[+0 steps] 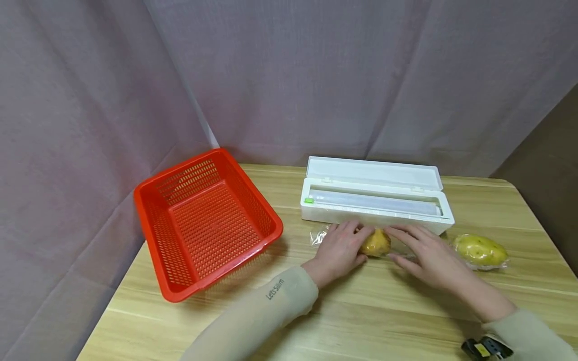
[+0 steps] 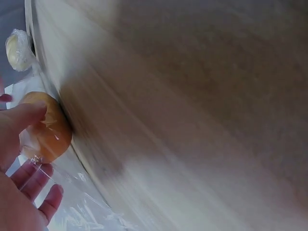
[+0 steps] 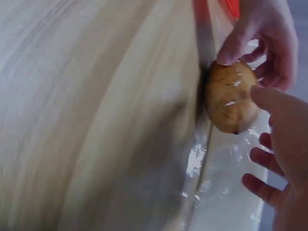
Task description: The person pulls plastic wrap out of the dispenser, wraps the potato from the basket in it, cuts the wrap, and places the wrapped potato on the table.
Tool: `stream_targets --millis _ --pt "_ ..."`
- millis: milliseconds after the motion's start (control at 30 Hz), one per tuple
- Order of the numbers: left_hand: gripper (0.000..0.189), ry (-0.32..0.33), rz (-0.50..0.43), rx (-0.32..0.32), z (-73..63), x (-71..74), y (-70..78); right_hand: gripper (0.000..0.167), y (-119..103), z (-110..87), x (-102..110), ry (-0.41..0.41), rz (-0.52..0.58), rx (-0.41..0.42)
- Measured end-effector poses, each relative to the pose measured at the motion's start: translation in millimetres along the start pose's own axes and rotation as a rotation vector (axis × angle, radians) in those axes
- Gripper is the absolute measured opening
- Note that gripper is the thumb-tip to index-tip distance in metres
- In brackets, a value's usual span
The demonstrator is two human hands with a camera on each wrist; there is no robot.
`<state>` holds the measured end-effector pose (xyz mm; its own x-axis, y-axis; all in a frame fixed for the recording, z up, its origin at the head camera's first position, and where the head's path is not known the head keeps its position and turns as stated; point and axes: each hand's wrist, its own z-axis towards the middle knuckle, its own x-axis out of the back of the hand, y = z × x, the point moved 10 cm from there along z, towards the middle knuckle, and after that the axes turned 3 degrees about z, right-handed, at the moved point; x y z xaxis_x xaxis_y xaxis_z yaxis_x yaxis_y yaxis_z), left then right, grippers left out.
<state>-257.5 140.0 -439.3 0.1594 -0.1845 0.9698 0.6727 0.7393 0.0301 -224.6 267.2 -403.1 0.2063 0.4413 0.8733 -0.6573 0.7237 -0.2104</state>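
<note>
A round yellow-brown fruit [image 1: 376, 242], with clear cling film over it, lies on the table between my hands. My left hand [image 1: 341, 249] holds its left side, the thumb against the skin and the fingers bent around it, as the right wrist view shows. From the other side my right hand [image 1: 431, 255] reaches in with fingers spread. Its thumb [image 3: 265, 97] meets the fruit's edge. A loose sheet of cling film [image 3: 216, 168] spreads out under the fruit. Just behind the hands stands a white cling film box [image 1: 375, 219], lid raised, with a roll [image 1: 375, 200] inside.
To the right lies a wrapped yellow-green oval fruit [image 1: 480, 250]. A red perforated plastic basket [image 1: 162, 260] stands at the left, its inside bare. Behind the wooden table [image 1: 361, 321] hangs a grey curtain [image 1: 289, 90]. A green slider [image 1: 309, 200] sits at the box's left end.
</note>
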Motion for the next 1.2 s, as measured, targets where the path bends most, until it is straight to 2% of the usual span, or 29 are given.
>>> stream_targets --millis 100,167,533,1000,1200 --pt "0.065 0.011 -0.018 -0.008 -0.6 0.8 -0.1 0.072 1 1.2 -13 -0.032 0.004 -0.024" --pt "0.065 0.007 -0.022 -0.012 -1.2 1.4 -0.1 0.075 2 1.1 -17 -0.033 0.013 -0.03" --pt "0.061 -0.036 -0.031 -0.042 -4.6 10.0 5.0 0.07 -2 1.4 -18 -0.006 0.053 -0.066" --pt "0.057 0.023 -0.004 -0.094 -16.1 25.0 16.2 0.067 -15 -2.0 -11 0.019 0.049 -0.068" --pt "0.058 0.001 -0.03 -0.1 -16.7 32.5 16.8 0.073 -22 -5.7 -4 0.027 0.047 -0.047"
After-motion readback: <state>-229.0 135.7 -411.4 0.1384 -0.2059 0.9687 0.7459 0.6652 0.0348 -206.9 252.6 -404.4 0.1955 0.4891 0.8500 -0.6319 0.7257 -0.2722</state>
